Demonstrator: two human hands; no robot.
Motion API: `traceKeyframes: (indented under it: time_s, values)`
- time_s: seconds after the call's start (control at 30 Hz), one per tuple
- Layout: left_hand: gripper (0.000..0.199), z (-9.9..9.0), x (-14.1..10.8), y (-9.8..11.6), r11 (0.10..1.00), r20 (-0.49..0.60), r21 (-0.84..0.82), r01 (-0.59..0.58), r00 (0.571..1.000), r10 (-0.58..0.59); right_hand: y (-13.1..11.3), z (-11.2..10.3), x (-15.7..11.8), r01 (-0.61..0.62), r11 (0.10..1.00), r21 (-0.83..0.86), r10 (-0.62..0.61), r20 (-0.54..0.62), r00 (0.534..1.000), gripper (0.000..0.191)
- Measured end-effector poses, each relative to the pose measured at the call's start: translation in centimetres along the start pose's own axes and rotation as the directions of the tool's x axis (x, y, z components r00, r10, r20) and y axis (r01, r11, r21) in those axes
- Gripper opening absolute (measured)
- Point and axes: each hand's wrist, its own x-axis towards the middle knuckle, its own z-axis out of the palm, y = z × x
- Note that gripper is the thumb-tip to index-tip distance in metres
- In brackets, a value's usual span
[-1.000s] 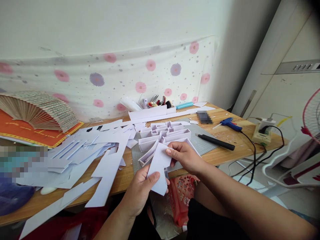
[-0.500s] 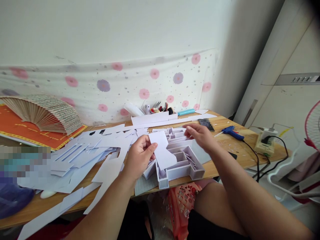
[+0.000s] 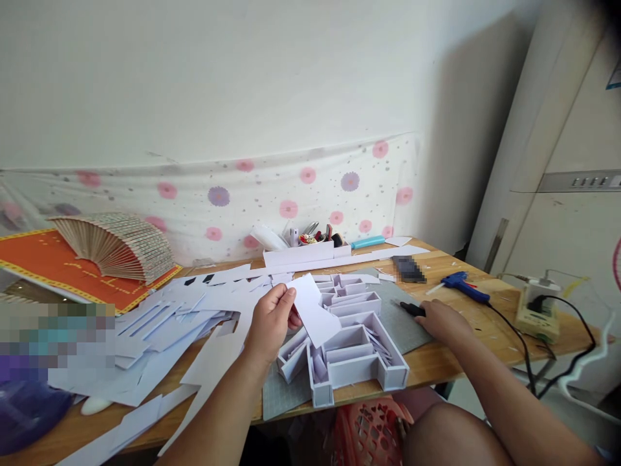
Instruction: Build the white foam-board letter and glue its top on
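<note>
This is looking like a home, with a wooden table [image 3: 434, 366] serving as a craft corner. Flowered cloth [image 3: 262, 188] is hanging from nine o'clock past twelve, a folding fan [image 3: 116, 243] is resting at nine, cut white sheets [image 3: 167, 320] are spreading at eight, and a blue glue gun [image 3: 466, 288] is lying between three and four.

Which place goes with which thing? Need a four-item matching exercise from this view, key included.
Things
1. Flat white notched board piece
2. Slim black handheld tool
3. Blue glue gun with black cord
4. Pale slatted folding fan

Places
A. Over the orange sheet with yellow border
B. On the brown wooden table, right of the grey mat
C. Held up in the left hand
D. Partly covered by the right hand

Pairs: 1-C, 2-D, 3-B, 4-A
</note>
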Motion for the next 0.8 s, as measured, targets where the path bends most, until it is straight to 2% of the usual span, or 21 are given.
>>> traceKeyframes:
  time_s: [0.07, 0.13, 0.17, 0.2, 0.23, 0.27, 0.3, 0.37, 0.43, 0.53, 0.67, 0.8]
  values:
    - [0.033, 0.0, -0.2, 0.1, 0.998, -0.007, 0.047, -0.029, 1.0, 0.03, -1.3, -1.7, -1.2, -0.026, 0.997, 0.076, 0.032, -0.081, 0.996, 0.028]
    - [0.033, 0.2, -0.5, 0.4, 0.99, -0.013, 0.123, -0.068, 0.997, 0.07, -3.9, -3.8, -3.4, 0.041, 0.94, 0.34, 0.021, -0.177, 0.984, 0.029]
    - [0.033, 0.3, -0.7, 0.6, 0.98, -0.013, 0.172, -0.095, 0.995, 0.099, -5.6, -4.9, -4.9, 0.122, 0.84, 0.529, -0.031, -0.177, 0.984, 0.028]
    - [0.033, 0.5, -0.9, 0.8, 0.965, -0.012, 0.228, -0.126, 0.991, 0.132, -7.5, -5.9, -6.5, 0.209, 0.67, 0.712, -0.153, -0.143, 0.978, 0.03]
    - [0.032, 0.6, -1.1, 1.0, 0.945, -0.009, 0.286, -0.16, 0.986, 0.169, -9.3, -6.7, -8.1, 0.24, 0.486, 0.84, -0.275, -0.113, 0.955, 0.035]
    - [0.032, 0.8, -1.3, 1.2, 0.921, -0.001, 0.338, -0.192, 0.979, 0.205, -11.1, -7.4, -9.6, 0.219, 0.346, 0.912, -0.379, -0.078, 0.922, 0.039]
    - [0.032, 0.9, -1.4, 1.3, 0.898, 0.008, 0.38, -0.221, 0.972, 0.236, -12.6, -7.9, -10.8, 0.185, 0.264, 0.947, -0.451, -0.048, 0.891, 0.042]
    - [0.03, 1.0, -1.7, 1.4, 0.858, 0.022, 0.441, -0.263, 0.959, 0.283, -14.8, -8.2, -12.5, 0.143, 0.177, 0.974, -0.526, -0.029, 0.85, 0.043]
    - [0.028, 1.0, -1.9, 1.3, 0.826, 0.035, 0.479, -0.297, 0.947, 0.32, -15.9, -7.9, -13.1, 0.115, 0.148, 0.982, -0.551, -0.015, 0.834, 0.042]
    - [0.027, 0.8, -2.0, 1.2, 0.79, 0.046, 0.511, -0.338, 0.929, 0.368, -16.3, -7.2, -12.9, 0.102, 0.155, 0.983, -0.566, 0.004, 0.824, 0.042]
    - [0.027, 0.5, -2.1, 1.0, 0.778, 0.039, 0.503, -0.376, 0.909, 0.414, -16.5, -6.8, -12.7, 0.141, 0.196, 0.97, -0.581, 0.0, 0.814, 0.039]
    - [0.028, 0.5, -2.1, 1.1, 0.738, -0.012, 0.545, -0.398, 0.876, 0.482, -16.8, -6.7, -12.8, 0.226, 0.242, 0.944, -0.602, -0.036, 0.798, 0.039]
